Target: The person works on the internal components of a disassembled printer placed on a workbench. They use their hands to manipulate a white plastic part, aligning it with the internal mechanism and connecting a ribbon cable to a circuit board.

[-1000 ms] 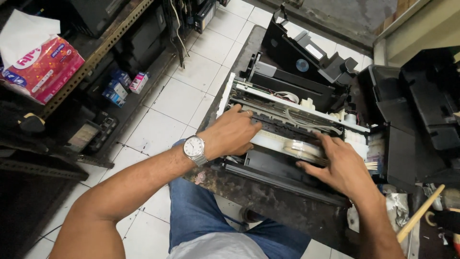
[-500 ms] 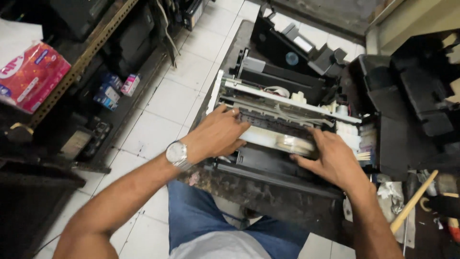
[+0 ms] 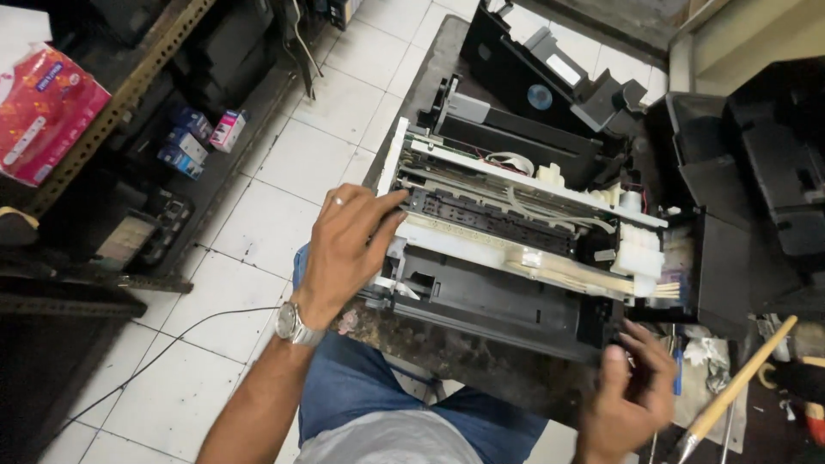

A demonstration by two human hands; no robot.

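An opened printer (image 3: 516, 249) with its cover off lies on a dark worn workbench (image 3: 481, 369) in front of me. My left hand (image 3: 348, 245), with a wristwatch and a ring, presses flat against the printer's left end, fingers reaching onto the white frame. My right hand (image 3: 632, 391) is at the printer's lower right corner, fingers curled at the black base edge; whether it grips the base I cannot tell. A black carriage strip (image 3: 498, 219) and a white ribbon cable run across the printer's middle.
Black printer covers (image 3: 550, 86) lie behind, and another black housing (image 3: 765, 180) stands at the right. A wooden-handled tool (image 3: 739, 382) lies at the lower right. Metal shelving (image 3: 129, 77) at left holds a pink tissue pack (image 3: 43, 112) and small boxes. White tiled floor lies below.
My left hand slid from the printer's top middle to its left end. My right hand dropped from the white roller area to the lower right corner. The view shifted closer.
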